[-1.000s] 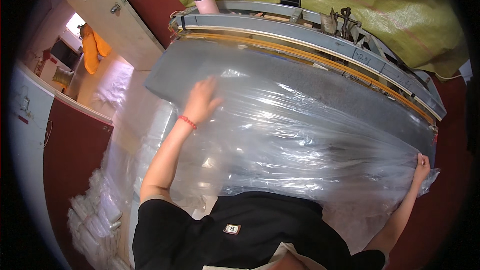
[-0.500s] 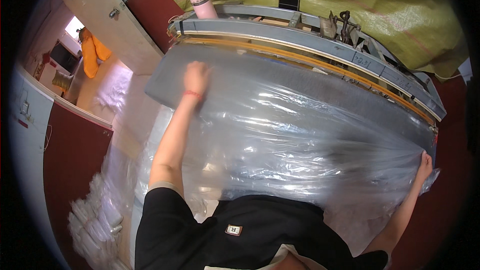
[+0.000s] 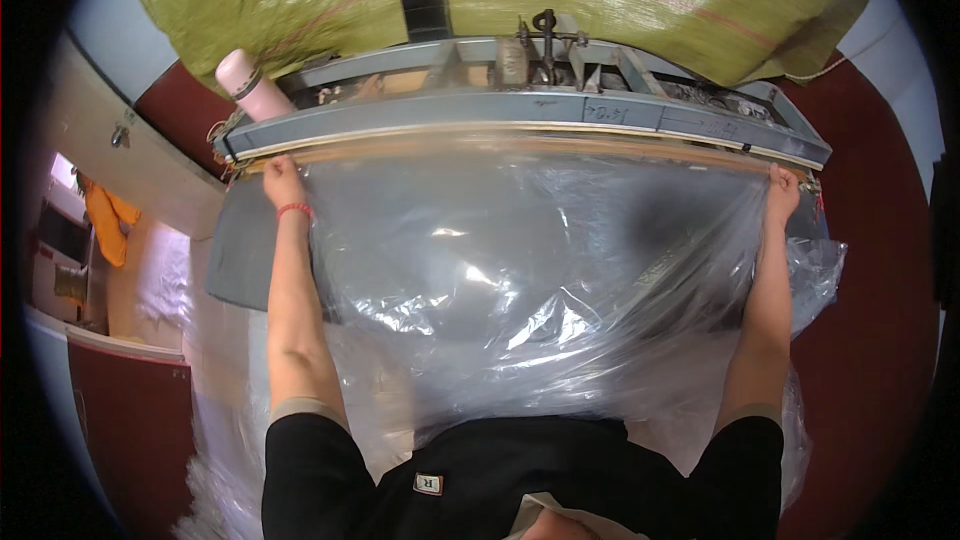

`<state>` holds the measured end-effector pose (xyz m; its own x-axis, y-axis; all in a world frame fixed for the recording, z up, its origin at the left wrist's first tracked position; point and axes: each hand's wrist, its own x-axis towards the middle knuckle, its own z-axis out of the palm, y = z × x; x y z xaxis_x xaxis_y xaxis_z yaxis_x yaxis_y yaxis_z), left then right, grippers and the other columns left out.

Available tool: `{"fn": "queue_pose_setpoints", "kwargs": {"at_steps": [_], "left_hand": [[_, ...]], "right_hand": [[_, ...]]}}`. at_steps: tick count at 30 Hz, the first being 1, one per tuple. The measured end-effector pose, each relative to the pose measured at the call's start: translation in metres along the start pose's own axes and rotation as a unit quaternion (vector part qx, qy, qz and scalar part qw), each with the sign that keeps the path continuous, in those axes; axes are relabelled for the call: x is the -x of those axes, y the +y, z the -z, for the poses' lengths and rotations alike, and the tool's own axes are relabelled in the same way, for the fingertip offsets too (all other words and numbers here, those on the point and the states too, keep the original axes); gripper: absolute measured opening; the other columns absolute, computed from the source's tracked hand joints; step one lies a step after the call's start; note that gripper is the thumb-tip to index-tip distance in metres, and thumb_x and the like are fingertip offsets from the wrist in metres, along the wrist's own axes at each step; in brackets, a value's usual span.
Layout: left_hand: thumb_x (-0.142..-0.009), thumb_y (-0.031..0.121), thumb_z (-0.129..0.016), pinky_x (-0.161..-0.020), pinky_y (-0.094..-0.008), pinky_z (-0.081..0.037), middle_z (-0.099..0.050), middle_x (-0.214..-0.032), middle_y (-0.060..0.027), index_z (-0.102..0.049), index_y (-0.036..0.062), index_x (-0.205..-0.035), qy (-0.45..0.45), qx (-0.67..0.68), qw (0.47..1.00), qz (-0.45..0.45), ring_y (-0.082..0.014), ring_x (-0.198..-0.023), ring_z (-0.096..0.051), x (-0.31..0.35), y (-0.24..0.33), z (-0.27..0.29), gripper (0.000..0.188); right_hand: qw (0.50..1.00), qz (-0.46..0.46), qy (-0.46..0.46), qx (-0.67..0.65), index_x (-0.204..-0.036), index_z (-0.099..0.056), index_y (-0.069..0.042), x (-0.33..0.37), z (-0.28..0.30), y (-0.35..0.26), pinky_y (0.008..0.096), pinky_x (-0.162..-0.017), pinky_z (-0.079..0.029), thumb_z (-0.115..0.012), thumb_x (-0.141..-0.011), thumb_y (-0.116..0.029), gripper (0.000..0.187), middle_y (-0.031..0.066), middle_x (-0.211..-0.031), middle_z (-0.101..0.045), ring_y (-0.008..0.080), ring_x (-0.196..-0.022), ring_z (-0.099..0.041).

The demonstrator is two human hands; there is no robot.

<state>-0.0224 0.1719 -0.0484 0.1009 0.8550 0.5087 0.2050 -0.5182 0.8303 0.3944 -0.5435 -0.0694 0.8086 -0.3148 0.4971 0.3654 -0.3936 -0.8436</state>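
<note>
Both hands, left hand (image 3: 281, 180) and right hand (image 3: 782, 192), are pinching the clear plastic sheet (image 3: 520, 280) against the sealing bar (image 3: 520, 118) across the frame's upper half; uneven tension is risking wrinkles or a slipped corner.

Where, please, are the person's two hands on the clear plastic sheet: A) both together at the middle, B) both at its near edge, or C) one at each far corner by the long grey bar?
C: the left hand and right hand each grip a far corner of the clear plastic sheet at the long grey bar.
</note>
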Motion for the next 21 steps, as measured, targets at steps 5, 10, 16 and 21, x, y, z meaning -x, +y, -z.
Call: {"fn": "queue_pose_setpoints", "kwargs": {"at_steps": [5, 10, 16, 21], "left_hand": [[-0.076, 0.017, -0.056, -0.061, -0.026, -0.043, -0.054, -0.073, -0.0074, -0.051, 0.0001, -0.083, -0.01, -0.02, 0.999, 0.049, -0.0122, -0.064, -0.05, -0.024, -0.034, 0.017, 0.019], [-0.075, 0.015, -0.053, -0.056, -0.0249, -0.043, -0.052, -0.072, -0.007, -0.047, 0.0013, -0.082, 0.079, -0.04, 0.994, 0.055, -0.0133, -0.059, -0.05, -0.026, -0.038, 0.014, 0.016], [-0.079, 0.01, -0.05, -0.049, -0.022, -0.038, -0.049, -0.067, -0.0015, -0.046, 0.0047, -0.08, -0.095, 0.057, 0.991, 0.078, -0.0087, -0.054, -0.045, -0.004, 0.005, 0.026, 0.007], [-0.083, 0.008, -0.048, -0.048, -0.0178, -0.032, -0.043, -0.067, 0.0036, -0.049, 0.0084, -0.085, -0.219, 0.134, 0.966, -0.032, -0.0034, -0.055, -0.038, 0.047, 0.114, 0.095, 0.002]], "right_hand": [[0.997, -0.013, -0.003, -0.076, -0.082, -0.052, -0.002, -0.006, -0.003, 0.003, 0.019, -0.061, -0.039, -0.063, -0.077, -0.016, 0.018, 0.0013, -0.072, -0.054, 0.0071, -0.064, -0.048], [0.998, -0.044, 0.029, -0.047, -0.086, -0.051, -0.003, -0.004, 0.002, -0.008, 0.0211, -0.061, -0.041, -0.058, -0.077, -0.012, 0.015, 0.0024, -0.074, -0.055, 0.0081, -0.065, -0.05], [0.997, 0.078, -0.009, 0.029, -0.095, -0.051, -0.002, 0.029, 0.02, -0.074, 0.0264, -0.069, -0.043, -0.057, -0.079, -0.014, 0.021, 0.0098, -0.087, -0.057, 0.017, -0.077, -0.054], [0.914, 0.332, 0.056, 0.226, -0.104, -0.051, -0.001, 0.067, 0.118, -0.156, 0.0348, -0.088, -0.034, -0.056, -0.08, -0.017, 0.029, 0.0126, -0.105, -0.053, 0.0262, -0.103, -0.046]]}}
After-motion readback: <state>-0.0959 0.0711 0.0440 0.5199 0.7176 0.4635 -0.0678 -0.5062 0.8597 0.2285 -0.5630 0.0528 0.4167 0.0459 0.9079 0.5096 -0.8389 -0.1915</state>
